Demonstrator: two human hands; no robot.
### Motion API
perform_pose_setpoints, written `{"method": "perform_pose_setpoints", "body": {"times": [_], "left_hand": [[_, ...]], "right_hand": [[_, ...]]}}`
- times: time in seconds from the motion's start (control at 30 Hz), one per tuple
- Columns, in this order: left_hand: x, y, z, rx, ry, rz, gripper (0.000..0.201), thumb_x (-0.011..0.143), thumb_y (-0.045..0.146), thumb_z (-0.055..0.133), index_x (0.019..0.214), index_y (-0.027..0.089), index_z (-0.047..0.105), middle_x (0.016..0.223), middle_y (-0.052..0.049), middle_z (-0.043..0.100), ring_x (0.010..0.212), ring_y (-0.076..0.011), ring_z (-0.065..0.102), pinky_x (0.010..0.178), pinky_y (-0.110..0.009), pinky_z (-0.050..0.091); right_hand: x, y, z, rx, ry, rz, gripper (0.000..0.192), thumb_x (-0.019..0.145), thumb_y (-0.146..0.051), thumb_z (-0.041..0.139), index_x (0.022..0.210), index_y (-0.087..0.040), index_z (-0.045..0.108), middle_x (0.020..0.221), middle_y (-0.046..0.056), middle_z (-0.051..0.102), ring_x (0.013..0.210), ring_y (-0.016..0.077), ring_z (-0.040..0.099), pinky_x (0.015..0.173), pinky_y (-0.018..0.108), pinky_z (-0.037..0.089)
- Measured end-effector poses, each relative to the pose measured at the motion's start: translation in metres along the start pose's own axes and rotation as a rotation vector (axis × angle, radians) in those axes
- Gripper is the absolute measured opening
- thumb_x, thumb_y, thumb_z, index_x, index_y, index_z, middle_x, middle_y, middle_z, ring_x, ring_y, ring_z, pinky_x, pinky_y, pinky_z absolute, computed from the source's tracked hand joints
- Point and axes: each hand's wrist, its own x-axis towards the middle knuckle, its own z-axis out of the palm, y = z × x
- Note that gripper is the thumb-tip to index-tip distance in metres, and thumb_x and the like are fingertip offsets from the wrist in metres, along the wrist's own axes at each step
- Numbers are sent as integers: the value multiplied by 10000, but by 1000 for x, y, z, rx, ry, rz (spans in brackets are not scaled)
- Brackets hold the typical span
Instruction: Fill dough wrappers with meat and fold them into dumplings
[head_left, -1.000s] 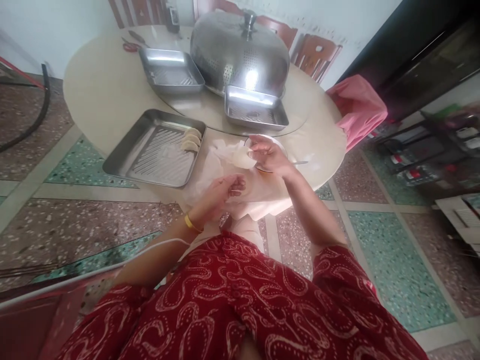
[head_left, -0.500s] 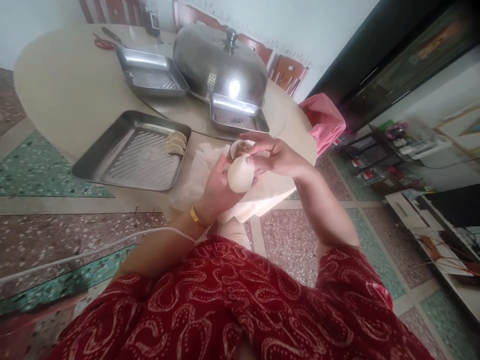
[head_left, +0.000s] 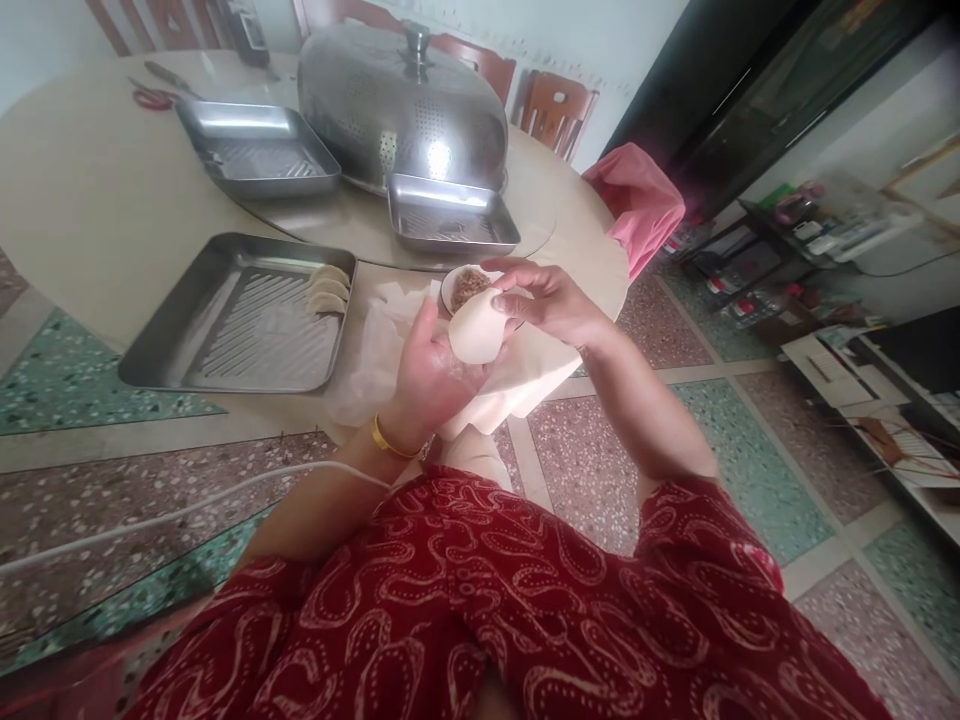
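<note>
Two hands at work above the near edge of our round cream table [head_left: 97, 210]: our left hand [head_left: 424, 375], palm up and loosely cupped, cradles a thin, pale, floury dough wrapper [head_left: 478, 328], round and slightly curled; our right hand [head_left: 551, 305] pinches the wrapper's upper right edge between thumb and fingertips, the other fingers half curled. One yellow bangle [head_left: 386, 440] circles our left wrist. One small white bowl [head_left: 463, 287] of coarse brown minced filling sits just behind the wrapper, on the table. One crumpled sheet of translucent white plastic [head_left: 375, 355] lies under our hands and hangs over the table edge. One large rectangular steel tray [head_left: 225, 330], ridged floor, rounded corners, holds three pleated crescent dumplings [head_left: 328, 290] in its far right corner. Two smaller steel trays of like make [head_left: 255, 150] [head_left: 450, 212] stand further back, either side of a domed, perforated steel cover [head_left: 401, 95] with a knob. One pair of red-handled scissors [head_left: 154, 97] at the far left. One pink cloth [head_left: 637, 200] beyond the table's right edge. Red patterned fabric [head_left: 487, 600] covers our lap; terrazzo floor [head_left: 600, 460] in speckled pink and green panels
</note>
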Motion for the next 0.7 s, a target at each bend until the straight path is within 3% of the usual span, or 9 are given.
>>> {"method": "perform_pose_setpoints", "body": {"times": [0.13,0.27,0.37,0.5,0.6,0.7], "left_hand": [[3,-11,-8,-5,77,-100,627,969,629,183,1144,193,599,1302,-104,628,1340,-240,503,1075,-398,475],[1,-12,-6,-27,30,-63,631,967,619,188,1134,186,615,1276,-116,640,1325,-278,517,1007,-460,524],[-1,-6,2,-11,-6,-19,648,971,618,147,1148,213,621,1277,-88,642,1309,-298,525,906,-459,571],[-3,-3,14,28,-74,-35,700,950,672,134,1211,213,594,1255,-117,648,1303,-343,518,832,-490,586],[-1,-8,21,-1,-182,-48,732,959,669,98,1235,198,585,1326,-93,613,1355,-297,477,940,-445,545],[1,-13,27,105,-202,-18,742,966,653,69,1234,194,587,1362,-80,586,1377,-271,454,1003,-417,501]], "right_hand": [[-4,-12,-2,-352,104,-194,147,873,-388,681,903,-253,731,1247,-5,645,1267,228,556,1128,502,423],[-25,-13,19,-753,134,-334,110,898,-273,639,845,-313,727,1419,-82,538,1438,279,357,1198,599,284],[-55,1,36,-909,121,-428,98,893,-327,643,875,-365,732,1415,-106,534,1433,300,348,1201,647,232],[-97,28,46,-992,320,-522,163,857,-373,674,1008,-414,719,1421,-79,520,1387,315,380,1176,642,270],[-120,42,45,-927,578,-582,119,882,-367,619,940,-389,721,1430,-85,488,1337,308,420,1136,625,343],[-137,49,40,-840,713,-487,149,912,-351,561,905,-347,710,1430,-76,479,1317,305,440,1095,621,400]]}}
